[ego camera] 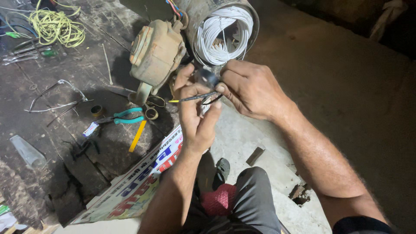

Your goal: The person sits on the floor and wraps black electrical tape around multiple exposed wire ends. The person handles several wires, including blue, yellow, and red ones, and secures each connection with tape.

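Note:
My left hand (196, 113) and my right hand (250, 89) meet just below the mouth of a rusty metal cylinder (203, 15) packed with white wire windings (221, 37). Between the fingers of both hands lies a thin dark wire (200, 97) with a yellow end toward the left. Both hands pinch it. A small dark shiny part sits behind my fingertips, mostly hidden. A beige motor housing (155, 51) is fixed to the cylinder's left side.
On the dark wooden floor at left lie teal-handled pliers (123, 117), a yellow stick (137, 135), a small tape roll (96, 110), metal rings (151, 113), a yellow-green wire coil (56, 26) and a clear plastic tube (27, 151). A printed banner sheet (138, 182) lies under my knees.

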